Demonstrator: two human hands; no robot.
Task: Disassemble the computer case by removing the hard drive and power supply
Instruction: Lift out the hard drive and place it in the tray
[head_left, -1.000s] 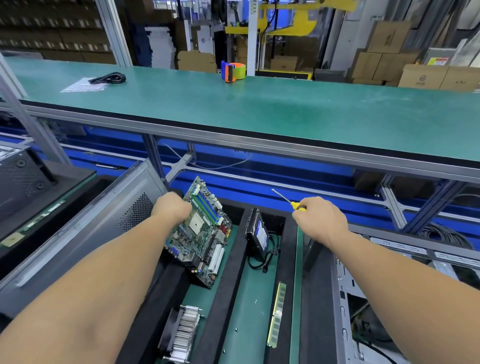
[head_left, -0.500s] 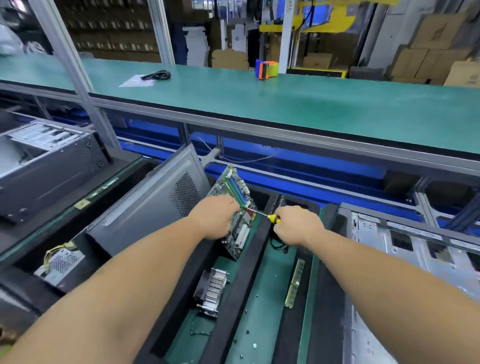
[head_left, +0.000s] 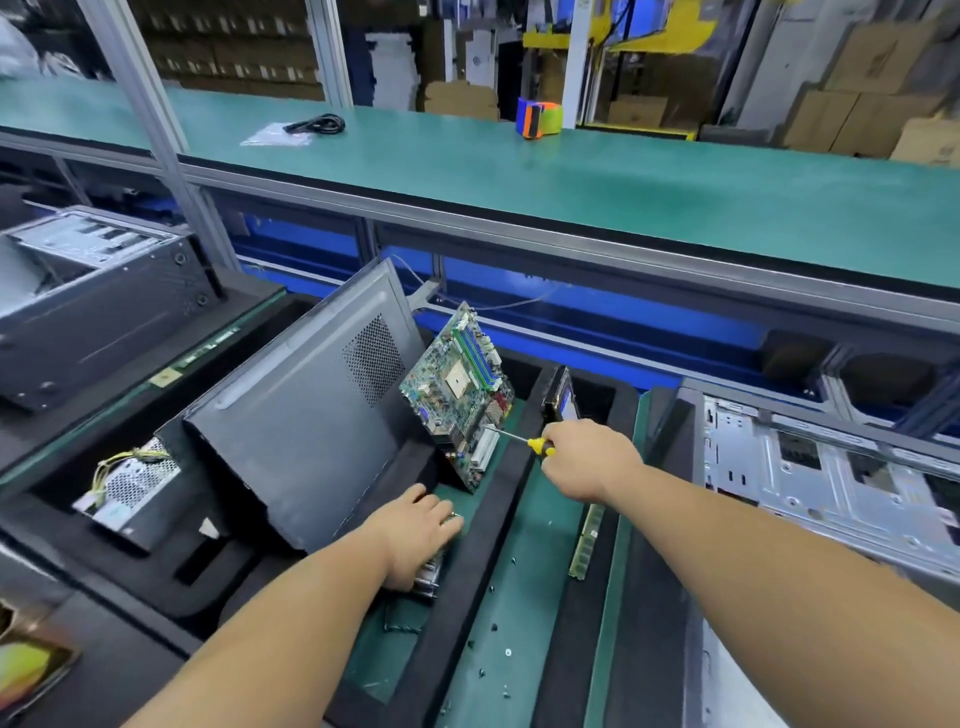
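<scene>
Your right hand (head_left: 587, 460), frame centre: grips yellow-handled screwdriver (head_left: 522, 440), tip at leaning motherboard (head_left: 460, 397). Your left hand (head_left: 418, 530), lower centre: fingers rest on heatsink (head_left: 428, 574).

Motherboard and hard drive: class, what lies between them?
In the head view, a black foam divider separates the leaning motherboard from the upright hard drive; the screwdriver crosses over it.

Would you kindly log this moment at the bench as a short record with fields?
left hand: rests on the heatsink in the tray
right hand: grips the screwdriver
screwdriver tip: at the motherboard
motherboard: leaning against the side panel
power supply: out, in the left tray slot
memory stick: lying flat in the tray
case: open, at right
</scene>
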